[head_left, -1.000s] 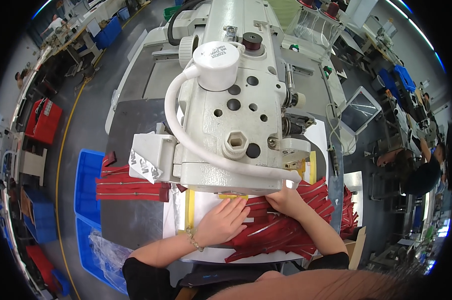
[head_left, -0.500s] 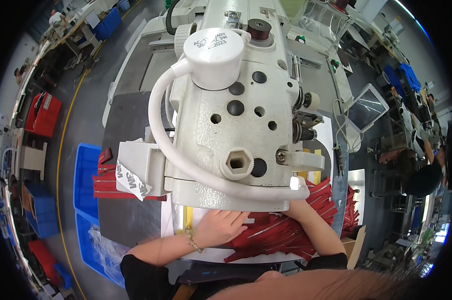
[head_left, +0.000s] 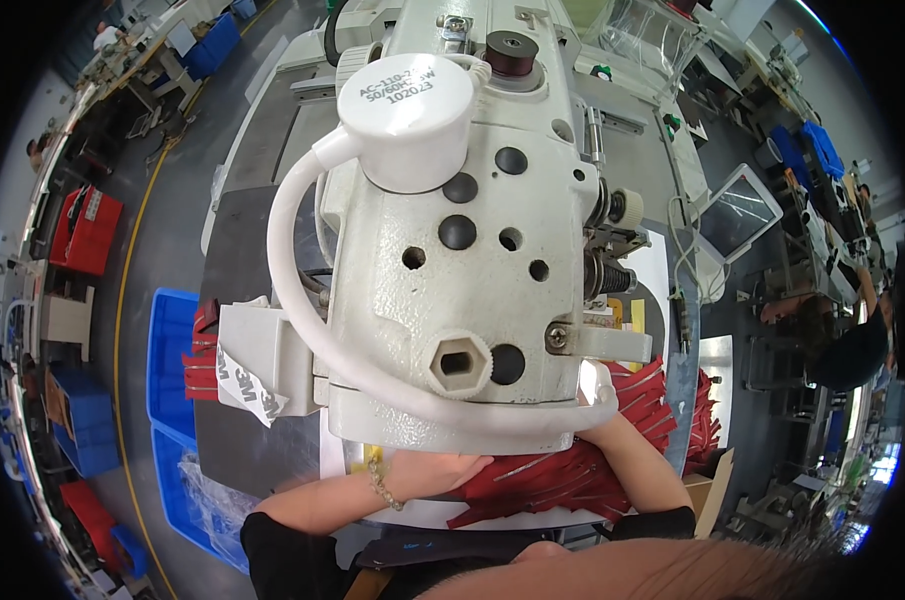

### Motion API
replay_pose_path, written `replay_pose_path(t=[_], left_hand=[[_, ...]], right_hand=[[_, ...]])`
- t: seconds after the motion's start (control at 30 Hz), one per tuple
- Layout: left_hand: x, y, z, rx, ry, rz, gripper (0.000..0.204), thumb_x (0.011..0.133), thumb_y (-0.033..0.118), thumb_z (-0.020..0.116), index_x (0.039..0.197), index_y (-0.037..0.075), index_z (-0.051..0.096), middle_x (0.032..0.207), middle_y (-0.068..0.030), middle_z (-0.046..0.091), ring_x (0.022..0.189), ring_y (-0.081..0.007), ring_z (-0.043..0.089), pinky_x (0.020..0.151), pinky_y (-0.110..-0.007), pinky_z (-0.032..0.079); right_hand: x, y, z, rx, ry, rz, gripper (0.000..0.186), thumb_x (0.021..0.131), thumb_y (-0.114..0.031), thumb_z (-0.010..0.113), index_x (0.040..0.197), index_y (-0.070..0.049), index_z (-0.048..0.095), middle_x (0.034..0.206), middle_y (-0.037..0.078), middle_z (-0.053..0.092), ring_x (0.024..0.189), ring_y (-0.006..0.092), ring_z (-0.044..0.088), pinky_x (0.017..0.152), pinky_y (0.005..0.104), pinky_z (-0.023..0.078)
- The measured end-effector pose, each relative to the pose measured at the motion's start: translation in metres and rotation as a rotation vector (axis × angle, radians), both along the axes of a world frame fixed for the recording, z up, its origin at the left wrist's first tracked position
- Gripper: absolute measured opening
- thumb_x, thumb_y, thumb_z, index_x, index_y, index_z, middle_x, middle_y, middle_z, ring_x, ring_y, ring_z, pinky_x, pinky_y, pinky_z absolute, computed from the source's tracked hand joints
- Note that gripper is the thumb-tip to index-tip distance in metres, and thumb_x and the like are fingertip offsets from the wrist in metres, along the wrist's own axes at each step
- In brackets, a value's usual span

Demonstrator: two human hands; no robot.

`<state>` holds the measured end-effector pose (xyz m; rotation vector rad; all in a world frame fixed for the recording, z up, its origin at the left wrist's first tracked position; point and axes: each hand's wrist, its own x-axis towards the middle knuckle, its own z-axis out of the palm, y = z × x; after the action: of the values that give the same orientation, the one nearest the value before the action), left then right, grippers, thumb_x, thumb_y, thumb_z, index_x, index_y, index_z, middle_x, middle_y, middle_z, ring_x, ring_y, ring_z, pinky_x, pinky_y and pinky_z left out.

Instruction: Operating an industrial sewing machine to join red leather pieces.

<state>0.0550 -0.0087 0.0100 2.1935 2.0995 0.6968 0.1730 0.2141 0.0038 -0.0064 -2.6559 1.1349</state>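
A large white sewing machine head (head_left: 442, 300) fills the middle of the view and hides the work area beneath it. My left hand (head_left: 434, 474), with a beaded bracelet at the wrist, lies at the machine's lower front edge; its fingers are mostly covered by the head. Beside it, on the right, a pile of red zippers (head_left: 542, 485) spreads over the white work surface. My right hand (head_left: 599, 430) reaches under the machine's right front corner, its fingers out of sight. More red zippers (head_left: 200, 372) lie at the left, behind the machine's white side box (head_left: 269, 355).
Blue bins (head_left: 175, 365) stand along the table's left edge, one with clear plastic in it. A white-framed screen (head_left: 737, 215) and an open cardboard box (head_left: 710, 492) are at the right. A thick white hose (head_left: 290, 270) loops around the machine's front. A person (head_left: 852, 350) sits far right.
The machine head appears larger and lower in view, covering more of my left hand. My left fingers, stretched flat before, are now mostly hidden. My right forearm stays nearly in place.
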Motion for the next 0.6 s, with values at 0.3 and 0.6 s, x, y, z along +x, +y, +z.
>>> replay_pose_path(t=[0.3,0.6], left_hand=[[-0.002,0.002,-0.008,-0.233,-0.069,-0.165,0.052,0.101,0.029,0.022,0.133,-0.009,0.036,0.138,-0.0205,0.044,0.129,-0.0254,0.043,0.112,-0.036,0.030],[-0.011,0.000,-0.040,0.120,1.110,-0.281,0.054,0.098,0.035,0.028,0.126,-0.005,0.050,0.124,-0.0169,0.057,0.117,-0.0301,0.055,0.105,-0.043,0.042]], right_hand=[[0.001,0.004,-0.021,0.210,-0.033,0.065,0.028,0.074,-0.016,0.061,0.101,-0.011,0.063,0.110,0.009,0.064,0.107,0.0258,0.059,0.099,0.0400,0.042],[0.001,0.008,-0.008,0.237,-0.071,0.108,0.031,0.071,-0.017,0.063,0.101,-0.006,0.061,0.122,0.014,0.058,0.115,0.0246,0.055,0.102,0.0392,0.040]])
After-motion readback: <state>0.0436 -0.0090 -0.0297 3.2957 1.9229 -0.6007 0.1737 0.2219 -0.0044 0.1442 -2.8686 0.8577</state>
